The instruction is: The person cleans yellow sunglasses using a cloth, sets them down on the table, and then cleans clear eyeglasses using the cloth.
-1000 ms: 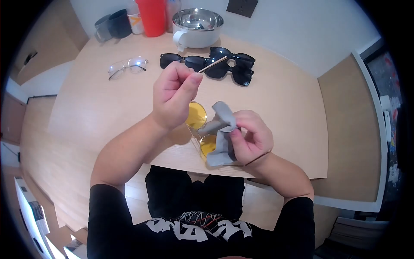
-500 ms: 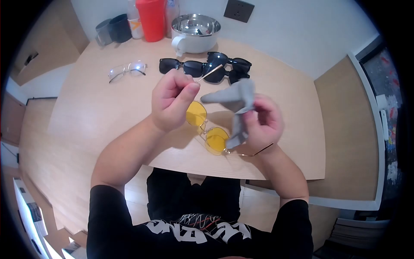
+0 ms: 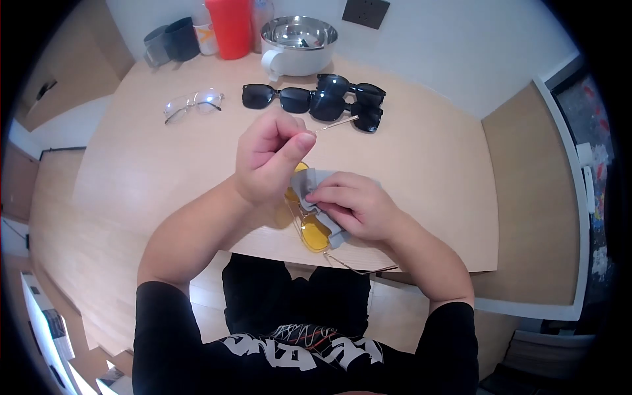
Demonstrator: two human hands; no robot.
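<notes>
My left hand (image 3: 273, 155) is closed on one temple arm of a pair of yellow-tinted glasses (image 3: 315, 234) with a thin gold frame; the arm's tip sticks out past my thumb. Its other arm points toward the table's front edge. In my right hand (image 3: 355, 205) a grey cloth (image 3: 303, 184) is pinched, lying against the glasses around the bridge and partly covering both lenses. The upper lens is mostly hidden behind the cloth and my left hand.
Beyond my hands, several dark sunglasses (image 3: 294, 100) lie on the wooden table (image 3: 434, 178). Clear glasses (image 3: 194, 105) rest at the left. Along the wall stand a steel-lined bowl with a handle (image 3: 299, 59), a red container (image 3: 230, 29), a bottle and dark cups (image 3: 181, 41).
My right hand has moved left with the grey cloth and brought it onto the glasses. The glasses have tilted and their lower end has shifted toward me. My left hand keeps its hold.
</notes>
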